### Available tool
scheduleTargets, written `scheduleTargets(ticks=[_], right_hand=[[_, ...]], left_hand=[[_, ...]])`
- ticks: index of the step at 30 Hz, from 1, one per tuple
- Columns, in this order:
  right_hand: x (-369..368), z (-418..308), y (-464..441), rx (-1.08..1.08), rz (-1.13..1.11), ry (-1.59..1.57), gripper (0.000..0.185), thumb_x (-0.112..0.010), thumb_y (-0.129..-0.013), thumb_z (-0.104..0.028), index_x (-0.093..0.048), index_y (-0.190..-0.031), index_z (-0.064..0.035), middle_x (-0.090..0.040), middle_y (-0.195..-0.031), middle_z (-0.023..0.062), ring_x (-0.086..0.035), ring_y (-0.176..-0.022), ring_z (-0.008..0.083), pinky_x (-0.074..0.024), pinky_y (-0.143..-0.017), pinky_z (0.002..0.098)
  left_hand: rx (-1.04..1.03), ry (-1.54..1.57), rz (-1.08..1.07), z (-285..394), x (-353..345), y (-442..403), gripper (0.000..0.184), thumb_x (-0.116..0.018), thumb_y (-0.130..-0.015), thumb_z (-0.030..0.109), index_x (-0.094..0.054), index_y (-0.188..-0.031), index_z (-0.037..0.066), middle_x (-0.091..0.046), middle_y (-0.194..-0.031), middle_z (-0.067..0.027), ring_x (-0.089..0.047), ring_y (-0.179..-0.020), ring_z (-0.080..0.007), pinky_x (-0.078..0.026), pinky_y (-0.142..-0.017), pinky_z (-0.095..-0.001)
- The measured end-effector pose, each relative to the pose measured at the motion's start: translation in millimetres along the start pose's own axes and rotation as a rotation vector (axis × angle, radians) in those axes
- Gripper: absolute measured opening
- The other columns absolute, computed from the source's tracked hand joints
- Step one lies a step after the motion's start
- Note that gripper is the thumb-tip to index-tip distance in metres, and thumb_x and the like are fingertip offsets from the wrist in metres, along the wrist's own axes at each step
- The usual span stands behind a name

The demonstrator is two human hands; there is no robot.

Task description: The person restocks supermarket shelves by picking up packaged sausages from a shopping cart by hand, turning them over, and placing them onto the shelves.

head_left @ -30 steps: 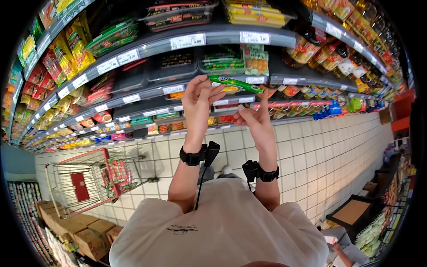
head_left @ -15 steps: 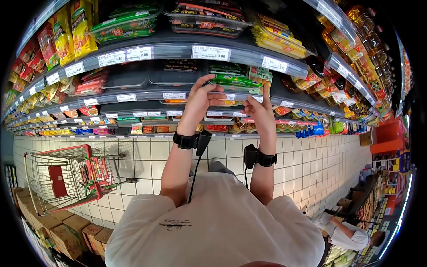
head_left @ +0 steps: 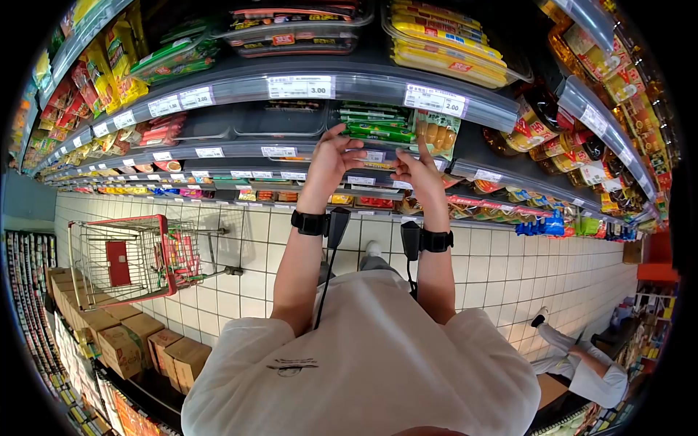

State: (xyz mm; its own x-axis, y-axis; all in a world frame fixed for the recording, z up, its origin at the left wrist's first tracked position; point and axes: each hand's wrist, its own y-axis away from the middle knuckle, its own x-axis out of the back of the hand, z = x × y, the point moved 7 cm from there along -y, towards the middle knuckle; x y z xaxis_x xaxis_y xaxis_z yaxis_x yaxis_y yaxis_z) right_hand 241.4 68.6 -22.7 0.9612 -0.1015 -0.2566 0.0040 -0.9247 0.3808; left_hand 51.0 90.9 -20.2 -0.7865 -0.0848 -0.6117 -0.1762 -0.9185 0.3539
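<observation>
My left hand [head_left: 333, 163] is at the left end of a pile of green-wrapped packs [head_left: 376, 122], lying in a tray on the second shelf. Its fingers are apart, with the index fingertip close to the end of the front pack. On the other side, my right hand [head_left: 423, 174] is raised at the pile's right end, index finger extended upward and the others loosely curled. Neither hand visibly grips a pack; whether the fingertips touch the tray is hard to see. Just right of the pile stands a clear-fronted bag of light brown pieces [head_left: 438, 134].
Above is a shelf lip [head_left: 363, 87] with price tags, bearing trays of yellow packs [head_left: 443, 43]. Bottles [head_left: 542, 120] lie at the right. A shopping cart [head_left: 120, 261] stands on the tiled floor at left, near cardboard boxes [head_left: 123, 349]. Another person [head_left: 596, 374] is at lower right.
The green pack that was between my hands now rests on the pile, and my fingers have come away from it. The view has shifted; the other person's legs now show.
</observation>
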Motion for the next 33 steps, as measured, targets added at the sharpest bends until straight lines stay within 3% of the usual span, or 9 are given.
scheduleTargets(ticks=[9,10,11,13,14,16,23,29,33], right_hand=[[7.4,-8.4,-4.9,-0.011,-0.149,0.041,0.093,-0.063,-0.087,-0.015,0.007,-0.147,-0.0096,-0.065,-0.08,0.0099,-0.058,-0.063,0.0111,-0.0531,-0.059,0.0267],[9.0,-11.4,-1.0,-0.015,-0.093,0.047,0.081,-0.062,-0.088,-0.015,-0.009,-0.148,-0.0077,-0.065,-0.08,0.0098,-0.059,-0.064,0.0109,-0.0527,-0.06,0.0258],[11.4,-10.2,-1.2,-0.017,-0.095,0.052,0.081,-0.062,-0.088,-0.015,-0.009,-0.148,-0.0077,-0.065,-0.08,0.0098,-0.059,-0.064,0.0109,-0.0527,-0.06,0.0258],[10.7,-6.3,-1.7,-0.011,-0.148,0.042,0.049,-0.063,-0.088,-0.019,-0.047,-0.132,-0.0025,-0.064,-0.08,0.007,-0.059,-0.068,0.0101,-0.0538,-0.067,0.0261],[9.6,-4.1,-1.1,-0.013,-0.15,0.047,0.049,-0.063,-0.088,-0.019,-0.047,-0.132,-0.0025,-0.064,-0.08,0.007,-0.059,-0.068,0.0101,-0.0538,-0.067,0.0261],[-0.4,-2.3,-1.5,-0.002,-0.189,0.069,0.025,-0.064,-0.088,-0.02,-0.065,-0.103,-0.0002,-0.063,-0.077,0.0047,-0.059,-0.067,0.0092,-0.0527,-0.067,0.0244],[-96.2,33.7,2.3,-0.063,-0.372,0.192,0.028,-0.067,-0.086,-0.028,-0.066,-0.092,-0.0004,-0.064,-0.073,0.0038,-0.059,-0.065,0.0089,-0.0491,-0.063,0.0213],[-225.1,74.5,31.9,-0.071,-0.645,0.321,0.026,-0.059,-0.092,-0.024,-0.065,-0.1,0.0005,-0.066,-0.083,0.0052,-0.062,-0.074,0.01,-0.0504,-0.066,0.0225],[-302.9,106.4,64.5,-0.12,-0.727,0.394,0.025,-0.058,-0.093,-0.019,-0.063,-0.106,0.0016,-0.067,-0.089,0.0068,-0.063,-0.079,0.0114,-0.0504,-0.071,0.0231]], left_hand=[[-0.138,0.027,0.108,-8.3,-9.4,3.5,0.047,-0.048,-0.09,0.011,-0.034,-0.135,0.007,-0.061,-0.094,-0.0118,-0.062,-0.078,-0.0224,-0.053,-0.063,-0.0324],[-0.155,0.022,0.111,-9.3,-9.1,5.3,0.043,-0.049,-0.09,0.011,-0.04,-0.132,0.005,-0.061,-0.095,-0.0103,-0.061,-0.079,-0.0199,-0.053,-0.064,-0.0315],[-0.156,0.027,0.114,-9.6,-6.5,6.7,0.043,-0.049,-0.09,0.011,-0.04,-0.132,0.005,-0.061,-0.095,-0.0103,-0.061,-0.079,-0.0199,-0.053,-0.064,-0.0315],[-0.101,-0.017,-0.002,-9.2,-12.9,12.0,0.032,-0.045,-0.093,0.011,-0.049,-0.123,0.001,-0.062,-0.091,-0.0093,-0.064,-0.076,-0.0172,-0.053,-0.061,-0.03],[-0.111,-0.047,-0.043,-8.2,-14.5,17.8,0.024,-0.049,-0.094,0.014,-0.059,-0.11,0.0,-0.062,-0.088,-0.0065,-0.063,-0.076,-0.0138,-0.052,-0.061,-0.028],[-0.14,-0.104,-0.084,-0.1,-17.6,29.0,0.023,-0.052,-0.093,0.017,-0.06,-0.108,0.0,-0.063,-0.087,-0.006,-0.062,-0.075,-0.0131,-0.052,-0.061,-0.0267],[-0.17,-0.538,-0.337,49.9,-2.8,107.3,0.021,-0.064,-0.087,0.006,-0.06,-0.107,0.001,-0.064,-0.084,-0.0024,-0.06,-0.076,-0.0071,-0.049,-0.066,-0.0214],[-0.22,-0.539,-0.096,93.5,107.2,171.8,0.02,-0.058,-0.088,0.001,-0.058,-0.108,-0.001,-0.064,-0.087,-0.0052,-0.062,-0.08,-0.012,-0.05,-0.068,-0.0253],[-0.305,-0.462,0.047,122.1,186.1,234.1,0.017,-0.054,-0.092,0.011,-0.059,-0.105,0.001,-0.063,-0.084,-0.0039,-0.061,-0.076,-0.0118,-0.05,-0.067,-0.0259]])
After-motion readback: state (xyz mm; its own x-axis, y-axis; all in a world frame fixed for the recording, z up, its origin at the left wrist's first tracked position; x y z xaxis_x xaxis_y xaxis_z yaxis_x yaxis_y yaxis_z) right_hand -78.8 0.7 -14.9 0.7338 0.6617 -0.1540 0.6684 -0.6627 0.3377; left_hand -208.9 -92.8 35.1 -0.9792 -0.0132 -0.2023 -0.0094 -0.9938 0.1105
